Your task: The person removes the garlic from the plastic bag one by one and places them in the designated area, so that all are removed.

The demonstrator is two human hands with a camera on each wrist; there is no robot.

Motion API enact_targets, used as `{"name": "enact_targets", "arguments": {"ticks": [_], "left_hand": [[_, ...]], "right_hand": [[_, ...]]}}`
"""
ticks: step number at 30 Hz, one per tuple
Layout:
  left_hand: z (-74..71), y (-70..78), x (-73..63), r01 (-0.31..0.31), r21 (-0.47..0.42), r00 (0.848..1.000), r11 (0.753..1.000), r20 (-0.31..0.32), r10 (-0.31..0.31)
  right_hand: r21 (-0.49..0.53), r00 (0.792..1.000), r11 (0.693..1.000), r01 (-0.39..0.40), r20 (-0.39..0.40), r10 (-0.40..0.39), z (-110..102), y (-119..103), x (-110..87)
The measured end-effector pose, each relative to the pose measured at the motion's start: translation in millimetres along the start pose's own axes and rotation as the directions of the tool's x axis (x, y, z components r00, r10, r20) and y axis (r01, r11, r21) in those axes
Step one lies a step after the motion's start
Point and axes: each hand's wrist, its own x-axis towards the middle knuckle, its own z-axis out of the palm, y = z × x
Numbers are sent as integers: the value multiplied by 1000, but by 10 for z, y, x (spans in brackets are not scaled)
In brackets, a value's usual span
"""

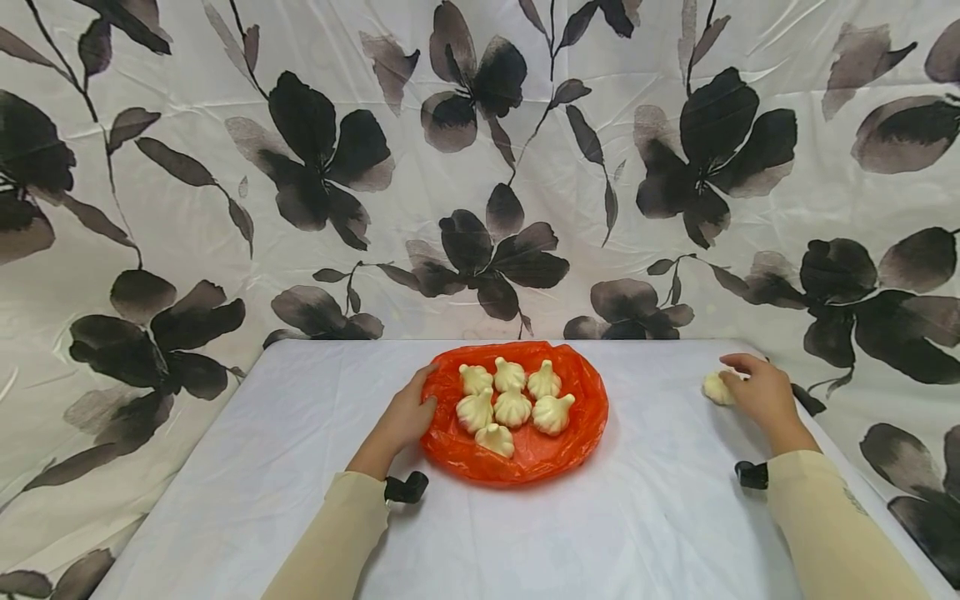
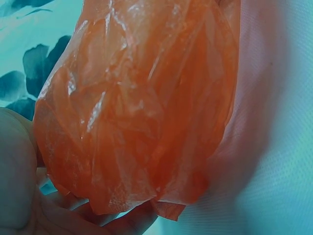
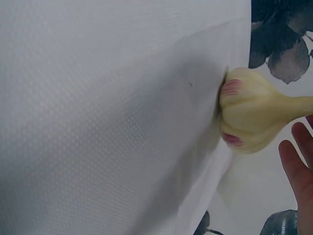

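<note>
The left hand gripped the orange bag, seemingly steadying its garlic bulbs; the right hand spread beside a lone bulb

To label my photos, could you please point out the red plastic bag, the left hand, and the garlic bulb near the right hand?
Red plastic bag [image 1: 528, 462]: head view, bare front part.
Left hand [image 1: 406, 416]: head view, back of hand.
Garlic bulb [image 3: 252, 111]: right wrist view, rounded body.

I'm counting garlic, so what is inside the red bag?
Seven garlic bulbs show inside the red bag. The spots directly beneath them are covered, so whether anything small lies there cannot be seen.
</note>
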Motion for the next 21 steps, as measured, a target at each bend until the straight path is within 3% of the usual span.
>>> {"name": "enact_targets", "arguments": {"ticks": [6,11,17,21], "left_hand": [[-12,17,0,-5,-1,1000,1000,3,5],[-4,3,17,-10,3,1000,1000,2,10],[-11,0,17,-7,0,1000,1000,4,7],[-11,-8,18,3,-4,1000,1000,4,-3]], "right_hand": [[-36,999,999,-17,32,18,-34,-159,12],[-61,999,998,28,19,-27,6,-350,41],[17,992,992,128,-7,-128,43,-557,22],[92,989,985,146,1,-147,86,-689,-14]]}}
